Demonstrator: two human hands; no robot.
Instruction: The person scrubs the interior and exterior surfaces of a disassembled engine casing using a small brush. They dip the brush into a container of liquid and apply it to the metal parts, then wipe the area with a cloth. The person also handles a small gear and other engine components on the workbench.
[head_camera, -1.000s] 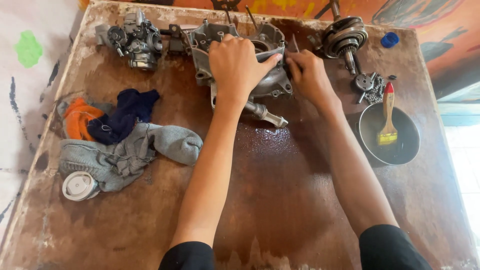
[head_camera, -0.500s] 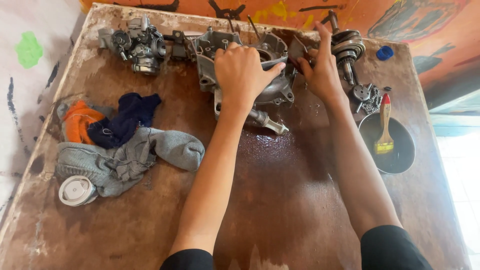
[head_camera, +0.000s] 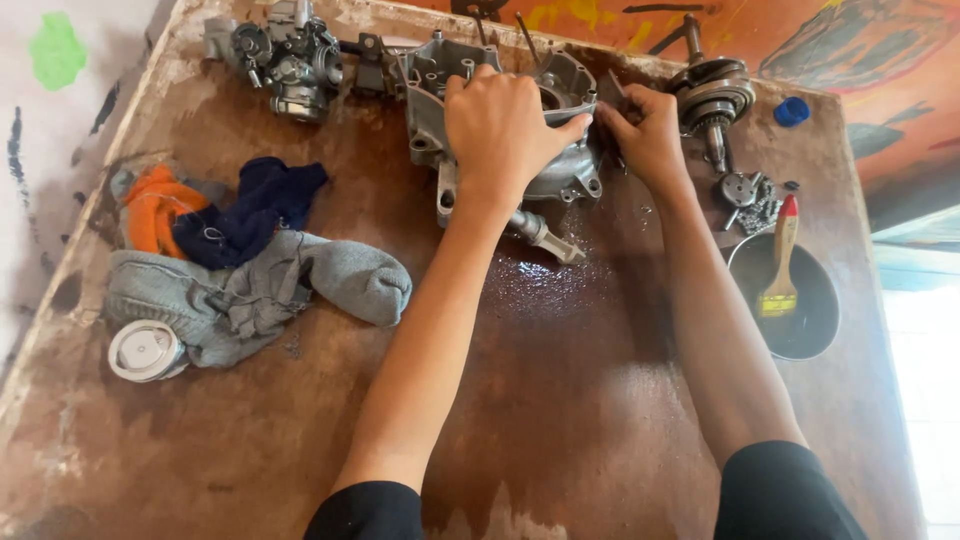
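Gripping from above, left hand (head_camera: 505, 125) spread over the grey metal engine casing (head_camera: 500, 130) at the far middle of the wet brown table (head_camera: 560, 400), fingers curled over its top edge, thumb stretched toward the right side. Right hand (head_camera: 645, 130) pressed against the casing's right edge, fingertips pinched on a thin dark piece there — too small to tell what kind. Both forearms reaching straight out from black sleeves at the near edge. Casing lying flat, a short shaft stub (head_camera: 545, 235) sticking out toward the near side, an oily sheen on the wood just below it.

Left of the casing, close beside it, a carburettor (head_camera: 290, 60) near the far-left corner. Right of the right hand, a crankshaft (head_camera: 712, 100) standing upright, and a blue cap (head_camera: 792, 110) beyond it by the far-right edge. Nearer along the right side, a heap of small metal parts (head_camera: 748, 195), then a round black pan (head_camera: 815, 310) with a red-tipped wooden paintbrush (head_camera: 783, 265) leaning in it, bristles down.

Well apart on the left half — a pile of rags: orange cloth (head_camera: 150, 205), dark blue cloth (head_camera: 250, 205), grey cloth (head_camera: 260, 295) trailing toward the middle. Touching the grey cloth's near-left end, a round white lid (head_camera: 147, 350).
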